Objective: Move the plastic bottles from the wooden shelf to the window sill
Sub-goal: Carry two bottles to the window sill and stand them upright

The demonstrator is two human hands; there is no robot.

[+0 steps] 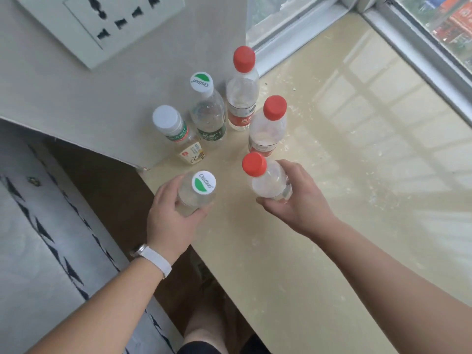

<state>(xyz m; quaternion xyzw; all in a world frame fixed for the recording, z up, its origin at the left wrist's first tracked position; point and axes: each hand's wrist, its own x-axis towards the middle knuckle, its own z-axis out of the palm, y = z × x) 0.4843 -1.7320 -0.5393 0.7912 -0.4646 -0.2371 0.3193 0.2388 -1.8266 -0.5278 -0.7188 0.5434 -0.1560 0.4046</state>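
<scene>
Cream window sill (332, 175), left near corner by wall: four bottles (208, 116) standing upright. Left hand (169, 213) grip wraps green-logo bottle (198, 194) at near edge; right hand (297, 198) grip wraps red-cap bottle (268, 181). Both axes vertical, cluster just beyond.

Four bottles stand upright on the window sill (332, 175) just above the middle of the frame, close to the wall (76, 98) that fills the upper left. The leftmost bottle (176, 134) stands nearest the wall's corner; up and right of it is a second bottle (208, 111), then a third bottle (242, 93) farthest back, and a fourth bottle (268, 126) below and right of that. Below the group, the left hand (171, 213) grips a bottle (198, 192) at the sill's left edge, and the right hand (298, 198) grips another bottle (268, 180) to its right, over the sill. A socket plate (102, 24) sits on the wall at upper left; the window frame (421, 60) runs along the upper right.
</scene>
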